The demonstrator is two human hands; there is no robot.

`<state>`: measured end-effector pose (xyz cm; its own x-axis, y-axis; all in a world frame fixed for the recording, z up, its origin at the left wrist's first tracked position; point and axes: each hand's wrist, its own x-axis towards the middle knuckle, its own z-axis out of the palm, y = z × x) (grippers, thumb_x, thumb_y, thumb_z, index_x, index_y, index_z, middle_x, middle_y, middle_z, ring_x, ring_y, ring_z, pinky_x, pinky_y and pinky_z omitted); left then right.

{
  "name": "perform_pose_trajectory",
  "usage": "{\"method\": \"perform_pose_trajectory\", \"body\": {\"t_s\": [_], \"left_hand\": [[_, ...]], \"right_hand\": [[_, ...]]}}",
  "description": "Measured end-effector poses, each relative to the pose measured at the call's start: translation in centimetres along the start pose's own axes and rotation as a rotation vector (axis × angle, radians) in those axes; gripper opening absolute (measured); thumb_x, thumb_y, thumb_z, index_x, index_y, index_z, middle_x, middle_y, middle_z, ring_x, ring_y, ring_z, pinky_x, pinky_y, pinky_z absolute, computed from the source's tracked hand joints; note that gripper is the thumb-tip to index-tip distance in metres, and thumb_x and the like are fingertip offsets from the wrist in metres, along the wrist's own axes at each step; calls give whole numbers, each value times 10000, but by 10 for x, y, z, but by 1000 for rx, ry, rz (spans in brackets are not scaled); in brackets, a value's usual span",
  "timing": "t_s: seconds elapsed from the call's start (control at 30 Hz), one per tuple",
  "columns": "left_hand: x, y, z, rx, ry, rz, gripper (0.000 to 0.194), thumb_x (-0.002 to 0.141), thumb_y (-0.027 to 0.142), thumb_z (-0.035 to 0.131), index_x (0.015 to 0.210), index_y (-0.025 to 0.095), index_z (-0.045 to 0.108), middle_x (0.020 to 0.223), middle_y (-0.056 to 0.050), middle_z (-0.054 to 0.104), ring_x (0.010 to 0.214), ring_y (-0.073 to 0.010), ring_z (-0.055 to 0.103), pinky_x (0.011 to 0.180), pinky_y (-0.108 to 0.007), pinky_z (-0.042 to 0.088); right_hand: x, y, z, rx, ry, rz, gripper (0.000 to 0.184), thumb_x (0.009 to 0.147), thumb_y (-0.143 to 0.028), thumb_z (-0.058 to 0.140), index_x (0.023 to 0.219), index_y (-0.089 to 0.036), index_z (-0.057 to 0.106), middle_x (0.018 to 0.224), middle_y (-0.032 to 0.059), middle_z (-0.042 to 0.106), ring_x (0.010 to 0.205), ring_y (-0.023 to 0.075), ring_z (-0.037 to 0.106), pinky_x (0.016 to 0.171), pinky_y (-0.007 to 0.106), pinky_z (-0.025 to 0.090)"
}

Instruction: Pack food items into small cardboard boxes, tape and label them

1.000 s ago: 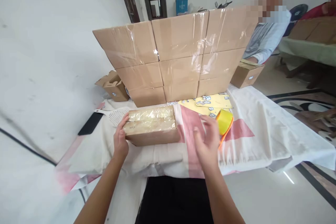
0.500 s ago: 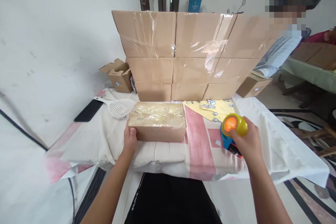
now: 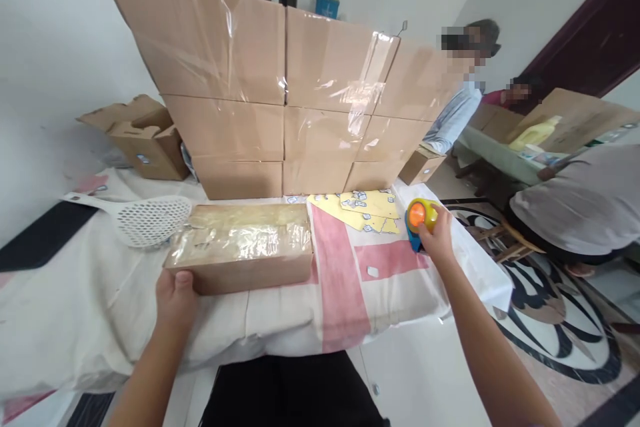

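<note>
A closed cardboard box (image 3: pixel 250 273) with shiny clear tape over its top lies on the cloth-covered table in front of me. My left hand (image 3: pixel 176 300) grips its near left corner, the thumb pressed on the front face. Toward the table's right side, my right hand (image 3: pixel 440 233) is closed on a tape dispenser (image 3: pixel 416 219), which has a yellow roll, an orange centre and a blue body. The fingers behind the roll are partly hidden. I cannot tell whether the dispenser touches the cloth.
Behind the box stands a wall of taped cardboard (image 3: pixel 240 127). A white slotted skimmer (image 3: pixel 150 220) and a black flat object (image 3: pixel 45 237) lie left, near an open carton (image 3: pixel 150 147). Yellow printed sheets (image 3: pixel 367 207) lie right of the box. Other people sit or stand at the right.
My view has swung to the right. The right hand has carried the tape dispenser away from me and rightward, past the yellow sheets. My left hand stays on the box's corner.
</note>
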<state>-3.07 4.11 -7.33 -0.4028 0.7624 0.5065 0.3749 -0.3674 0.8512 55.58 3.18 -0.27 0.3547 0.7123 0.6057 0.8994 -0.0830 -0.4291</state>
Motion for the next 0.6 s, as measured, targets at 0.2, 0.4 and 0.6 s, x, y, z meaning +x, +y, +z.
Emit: {"method": "perform_pose_trajectory", "body": {"t_s": [0.2,0.4,0.6], "left_hand": [[1,2,2,59,1,64,747,847,830,429,993,172,752,901,-116,741,1059,-370,684,1053,-552,498],[2,8,2,133,12,91,762,876,816,367,1008,179,765,895,-122,742,1083,-378,682,1077,-565,482],[0,-4,-3,150,8,100,747,883,808,369,988,185,767,980,-126,744,1101,-390,680,1137,-597,428]], "right_hand": [[13,-64,18,-162,-184,-162,375,878,-249,549,1231,-166,643,1386,176,572,1328,334,483,1124,546,388],[28,-89,74,-105,-582,-116,257,807,-206,685,1053,-168,754,1259,153,657,1154,308,603,999,419,486],[19,-89,82,-24,-559,-33,179,852,-165,565,830,-159,743,1052,123,720,1027,255,645,880,339,488]]}}
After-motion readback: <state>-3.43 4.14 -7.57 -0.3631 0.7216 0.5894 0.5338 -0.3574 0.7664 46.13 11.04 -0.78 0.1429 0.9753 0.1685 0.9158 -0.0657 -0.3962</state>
